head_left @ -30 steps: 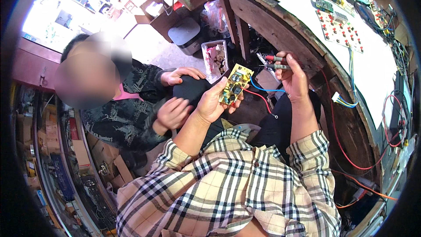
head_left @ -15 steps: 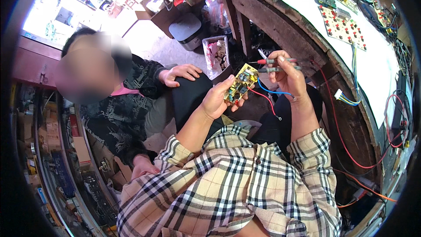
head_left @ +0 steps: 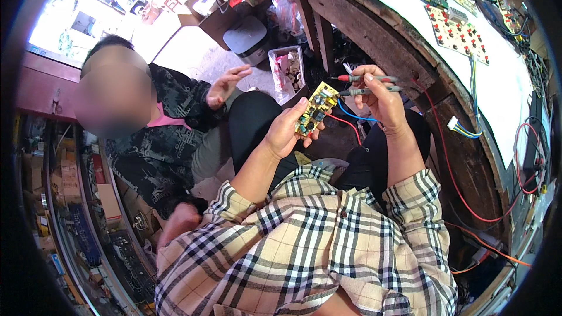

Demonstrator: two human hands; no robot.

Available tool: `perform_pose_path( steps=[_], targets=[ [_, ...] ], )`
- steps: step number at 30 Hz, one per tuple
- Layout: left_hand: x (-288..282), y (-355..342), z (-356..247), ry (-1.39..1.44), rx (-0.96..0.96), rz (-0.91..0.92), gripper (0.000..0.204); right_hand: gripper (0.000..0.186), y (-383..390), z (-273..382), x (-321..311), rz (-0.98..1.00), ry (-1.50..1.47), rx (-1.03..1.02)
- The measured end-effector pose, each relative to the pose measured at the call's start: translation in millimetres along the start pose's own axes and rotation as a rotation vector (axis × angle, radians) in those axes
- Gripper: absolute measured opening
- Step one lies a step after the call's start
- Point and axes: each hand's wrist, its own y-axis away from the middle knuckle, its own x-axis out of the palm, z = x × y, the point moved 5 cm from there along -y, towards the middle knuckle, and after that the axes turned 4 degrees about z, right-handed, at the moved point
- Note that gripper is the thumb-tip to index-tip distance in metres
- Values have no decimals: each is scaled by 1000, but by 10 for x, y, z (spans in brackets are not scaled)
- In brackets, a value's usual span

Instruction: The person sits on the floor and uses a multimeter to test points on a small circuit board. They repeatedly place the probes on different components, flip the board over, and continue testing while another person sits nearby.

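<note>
My left hand (head_left: 288, 129) grips a small circuit board (head_left: 319, 107) by its lower edge, thumb on the near side and fingers beneath. The board is tilted and carries yellow, blue and dark components. A red wire (head_left: 350, 125) and a blue wire (head_left: 358, 116) run from its right side. In my right hand (head_left: 381, 98) are two multimeter probes, a red probe (head_left: 350, 78) and a black probe (head_left: 355, 92), held together like chopsticks. Their tips point left, just beyond the board's upper right end; whether the black tip touches it I cannot tell.
Close on my left sits another person, one hand (head_left: 227, 86) raised. A wooden workbench (head_left: 374, 20) curves along the right, bearing a button circuit board (head_left: 456, 34) and cables. The red probe lead (head_left: 448, 152) hangs beside it. Ahead stand a box (head_left: 288, 76) and a grey bin (head_left: 246, 38).
The circuit board and my left hand have shifted slightly left and down. The probes have moved a little left. The other person's hand has lifted off the knee.
</note>
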Motion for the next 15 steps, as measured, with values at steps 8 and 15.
perform_pose_path(
  steps=[8,15],
  targets=[
    [-90,-43,100,99,-34,-79,52,25,29,-5,66,-104,170,-2],
    [-115,1,26,-64,-51,-193,51,26,15,-56,63,-23,321,-8]
  ],
)
